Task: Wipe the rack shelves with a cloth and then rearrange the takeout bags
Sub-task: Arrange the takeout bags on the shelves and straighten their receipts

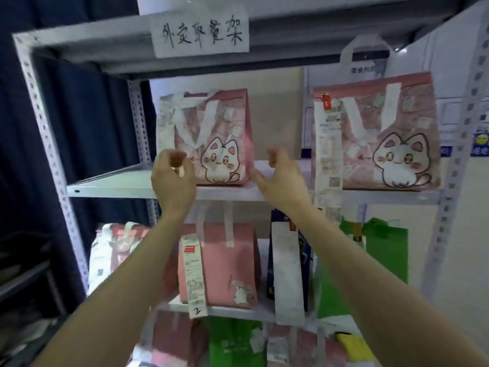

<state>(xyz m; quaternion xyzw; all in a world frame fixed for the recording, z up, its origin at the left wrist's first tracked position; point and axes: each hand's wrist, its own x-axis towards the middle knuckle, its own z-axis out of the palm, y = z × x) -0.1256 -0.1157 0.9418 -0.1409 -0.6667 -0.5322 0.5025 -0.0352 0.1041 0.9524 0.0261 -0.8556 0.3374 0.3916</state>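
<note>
Pink cat bag (222,139) stands on the shelf (111,185) between both hands: left hand (173,178) at nine o'clock, right hand (281,178) at three, fingers loosely curled, holding nothing

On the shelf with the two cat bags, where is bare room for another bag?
Bare shelf lies left of the left cat bag, out to the rack post. A narrower gap separates it from the right cat bag. The lower shelf is crowded with bags.

Two pink bags (211,136) (378,133) carry a white cartoon cat; below sit a plain pink bag (227,266), a navy bag (304,250) and a green bag (383,255) on the grey rack (113,184).
</note>
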